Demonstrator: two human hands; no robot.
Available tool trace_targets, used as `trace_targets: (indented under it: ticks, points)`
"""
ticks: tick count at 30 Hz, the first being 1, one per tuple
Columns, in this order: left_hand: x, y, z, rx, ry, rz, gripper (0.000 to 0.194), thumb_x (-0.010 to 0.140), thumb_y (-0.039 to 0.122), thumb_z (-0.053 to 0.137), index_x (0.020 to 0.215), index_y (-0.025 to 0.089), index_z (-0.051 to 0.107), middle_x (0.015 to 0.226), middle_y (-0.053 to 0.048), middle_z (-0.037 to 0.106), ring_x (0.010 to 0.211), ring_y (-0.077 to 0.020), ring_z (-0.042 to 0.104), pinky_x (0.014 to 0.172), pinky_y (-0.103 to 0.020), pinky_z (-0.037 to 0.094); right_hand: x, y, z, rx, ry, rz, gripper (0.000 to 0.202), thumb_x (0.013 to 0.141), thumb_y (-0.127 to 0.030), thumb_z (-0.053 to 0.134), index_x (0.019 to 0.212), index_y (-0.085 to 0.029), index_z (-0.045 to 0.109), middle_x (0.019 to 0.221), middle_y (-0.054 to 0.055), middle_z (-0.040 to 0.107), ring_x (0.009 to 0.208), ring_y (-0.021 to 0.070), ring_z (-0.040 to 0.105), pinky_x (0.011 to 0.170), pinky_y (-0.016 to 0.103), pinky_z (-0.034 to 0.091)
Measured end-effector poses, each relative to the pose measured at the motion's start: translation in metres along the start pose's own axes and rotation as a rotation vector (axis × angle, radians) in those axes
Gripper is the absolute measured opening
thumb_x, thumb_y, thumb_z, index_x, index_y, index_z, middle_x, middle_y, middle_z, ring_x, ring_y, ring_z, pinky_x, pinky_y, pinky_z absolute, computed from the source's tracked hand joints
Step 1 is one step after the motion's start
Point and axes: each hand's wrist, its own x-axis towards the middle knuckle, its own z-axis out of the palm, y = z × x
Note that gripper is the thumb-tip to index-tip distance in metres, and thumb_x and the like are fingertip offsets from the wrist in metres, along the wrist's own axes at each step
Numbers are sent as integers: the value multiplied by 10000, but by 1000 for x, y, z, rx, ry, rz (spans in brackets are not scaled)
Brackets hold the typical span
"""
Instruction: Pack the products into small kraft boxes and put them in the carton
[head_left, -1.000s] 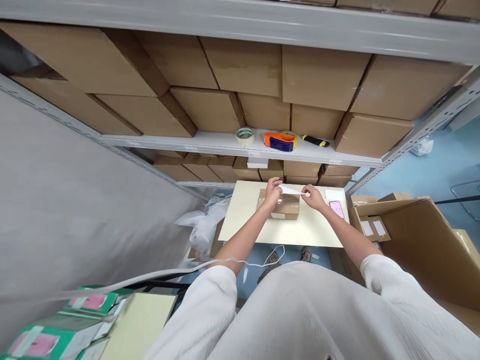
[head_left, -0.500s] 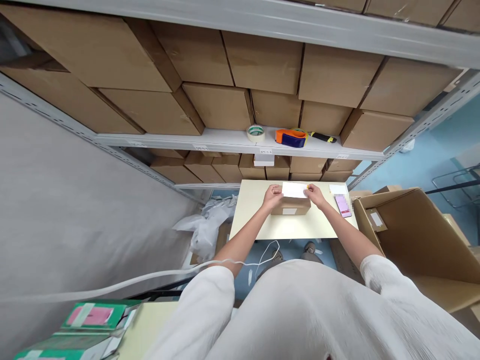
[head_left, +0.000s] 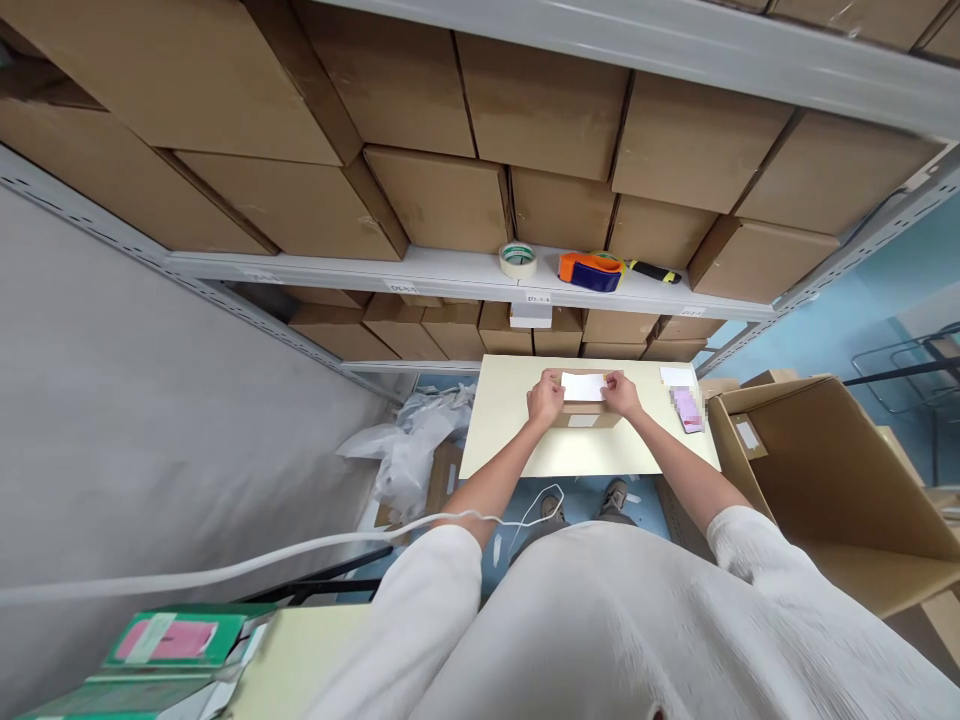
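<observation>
- White label [head_left: 583, 387]: lowered since the earlier frame, now level over the top of the small carton [head_left: 609, 420], on the table [head_left: 499, 440].
- Left hand [head_left: 546, 398]: fingertips pinching the label's left end.
- Right hand [head_left: 619, 393]: pinching its right end.
- Phone [head_left: 688, 410]: right of the carton.
- Tape roll [head_left: 518, 261]: on the shelf beyond.
</observation>
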Motion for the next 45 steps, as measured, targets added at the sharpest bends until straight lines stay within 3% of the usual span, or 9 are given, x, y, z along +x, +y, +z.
trace_targets:
  ticks: [6, 14, 21, 24, 27, 31, 37, 41, 45]
  points:
    - [2, 1, 3, 120, -21, 32, 241, 987, 186, 598, 1206, 285, 579, 1052, -31, 794, 1118, -261, 729, 1060, -393, 431, -1, 4, 8, -135, -2, -13, 442, 849, -188, 528, 1282, -225, 604, 937, 38, 716, 940, 260, 691, 807, 357, 550]
    - [6, -6, 10, 236, -39, 100, 214, 993, 172, 545, 1177, 269, 593, 1017, -60, 772, 1081, -287, 710, 1029, -404, 429, -2, 7, 19, -274, -24, -72, 483, 928, -173, 500, 1408, -220, 542, 1081, 89, 727, 1023, 282, 690, 867, 383, 546]
    - [4, -3, 11, 361, -34, 159, 274, 1004, 184, 515, 1261, 225, 600, 1220, -149, 716, 1211, -338, 631, 1064, -457, 402, -12, -4, 20, -463, -8, -54, 489, 987, -224, 530, 1475, -253, 506, 1402, 163, 613, 1162, 314, 634, 889, 399, 527]
    - [3, -7, 10, 385, -27, 264, 348, 984, 182, 523, 1317, 219, 617, 1405, -187, 642, 1342, -359, 559, 1116, -488, 385, -17, -5, 20, -528, 30, -159, 428, 1002, -233, 507, 1424, -213, 579, 1448, 197, 581, 1265, 349, 560, 980, 446, 501]
    - [4, -15, 11, 345, -136, 473, 476, 945, 117, 520, 1384, 250, 648, 1550, -159, 591, 1462, -331, 502, 1213, -495, 333, -24, -1, 23, -530, -74, -373, 440, 1060, -282, 439, 1458, -201, 608, 1528, 196, 574, 1384, 363, 495, 1138, 517, 412]
    - [5, -27, 14, 382, -207, 555, 616, 965, 133, 492, 1558, 278, 574, 1659, -117, 529, 1581, -305, 416, 1330, -547, 200, -32, 9, 25, -593, -234, -429, 640, 1106, -498, 354, 1693, -242, 369, 1756, 136, 369, 1623, 344, 266, 1303, 592, 188]
    - [2, -40, 14, 611, -176, 420, 623, 1102, 319, 338, 1710, 187, 354, 1791, -148, 296, 1683, -311, 195, 1362, -575, 114, -38, 21, 18, -734, -245, -166, 910, 1068, -716, 154, 1768, -142, 67, 1836, 173, -18, 1695, 364, -14, 1326, 622, 12]
    - [-2, -37, 10, 602, -156, 295, 640, 1095, 456, 447, 1682, 207, 401, 1820, -162, 182, 1630, -384, 293, 1309, -531, 286, -38, 20, 10, -673, -224, -57, 921, 1051, -748, 281, 1767, -201, 88, 1832, 190, -49, 1659, 421, 157, 1290, 607, 190]
    - [-7, -25, 5, 581, -255, 270, 784, 1017, 547, 595, 1689, 217, 364, 1830, -150, 132, 1552, -425, 387, 1233, -481, 392, -40, 16, -2, -588, -255, -60, 1047, 969, -737, 545, 1761, -216, 100, 1833, 183, -52, 1528, 432, 394, 1210, 512, 358]
